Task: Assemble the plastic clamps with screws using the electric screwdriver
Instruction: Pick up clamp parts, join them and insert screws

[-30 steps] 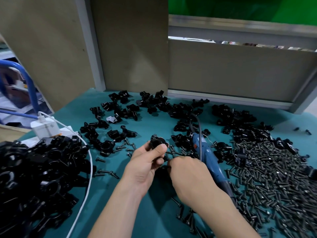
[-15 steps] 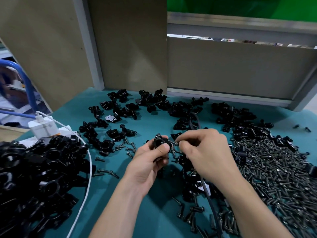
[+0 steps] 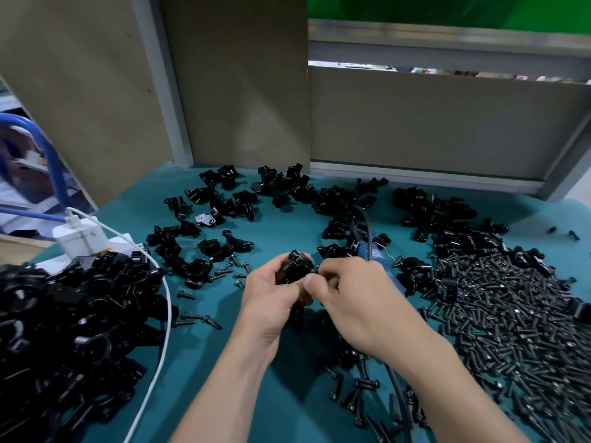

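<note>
Your left hand [image 3: 271, 302] grips a black plastic clamp [image 3: 295, 266] above the middle of the teal-covered worktop [image 3: 287, 225], fingers curled round it. Your right hand [image 3: 358, 302] pinches something small against the clamp's right side: probably a black screw [image 3: 316, 270], though it is too small to be sure. The blue electric screwdriver [image 3: 372, 254] lies on the worktop just beyond your right hand. A broad heap of black metal screws [image 3: 511, 314] covers the right edge — a mound of black clamps [image 3: 64, 314] fills the near left corner.

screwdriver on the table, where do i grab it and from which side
Probably wrap the right hand over the blue barrel of the screwdriver from above: it lies flat, cord leaving its far end, near end hidden behind that hand.
</note>
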A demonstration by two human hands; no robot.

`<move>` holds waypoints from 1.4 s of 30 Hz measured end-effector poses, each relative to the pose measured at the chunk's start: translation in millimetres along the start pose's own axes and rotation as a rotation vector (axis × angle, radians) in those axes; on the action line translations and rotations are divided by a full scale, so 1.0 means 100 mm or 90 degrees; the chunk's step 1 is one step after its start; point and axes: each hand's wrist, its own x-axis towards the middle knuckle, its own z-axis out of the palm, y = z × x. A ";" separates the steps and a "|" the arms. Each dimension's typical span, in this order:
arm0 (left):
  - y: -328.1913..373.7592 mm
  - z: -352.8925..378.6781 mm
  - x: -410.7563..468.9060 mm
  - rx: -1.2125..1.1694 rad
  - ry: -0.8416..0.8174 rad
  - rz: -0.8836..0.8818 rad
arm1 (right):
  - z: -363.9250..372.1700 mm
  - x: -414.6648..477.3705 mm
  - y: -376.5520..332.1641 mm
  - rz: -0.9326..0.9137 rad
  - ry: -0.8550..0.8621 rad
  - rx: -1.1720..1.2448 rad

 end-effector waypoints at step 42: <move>0.07 0.00 -0.05 0.015 -0.130 0.034 | -0.19 0.10 0.21 -0.008 -0.003 0.013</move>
